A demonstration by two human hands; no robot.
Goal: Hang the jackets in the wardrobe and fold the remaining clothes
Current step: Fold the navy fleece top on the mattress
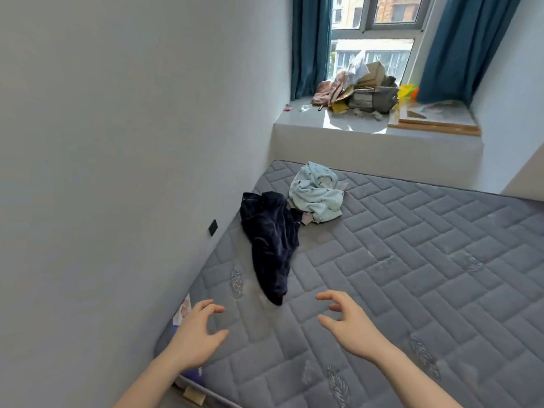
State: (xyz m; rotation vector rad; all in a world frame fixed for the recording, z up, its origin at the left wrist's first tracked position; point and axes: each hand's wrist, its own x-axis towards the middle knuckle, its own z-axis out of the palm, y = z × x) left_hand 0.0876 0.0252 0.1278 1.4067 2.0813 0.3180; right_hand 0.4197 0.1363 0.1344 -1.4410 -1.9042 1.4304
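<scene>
A crumpled dark navy garment point(272, 242) lies on the grey quilted mattress point(412, 275), close to the left wall. Just beyond it sits a bunched light blue garment point(316, 192) with small dark marks, and a bit of grey cloth point(307, 218) shows between the two. My left hand point(197, 331) hovers over the mattress's near left corner, fingers spread and empty. My right hand point(347, 322) hovers to the right of the navy garment's near tip, fingers curled apart, holding nothing. Both hands are a short way short of the clothes.
A white wall point(117, 142) runs along the mattress's left side, with a small black plate point(212, 227) on it. Beyond the mattress a window ledge point(353, 125) holds a pile of cardboard, bags and cloth point(362, 89). Teal curtains point(309, 45) frame the window.
</scene>
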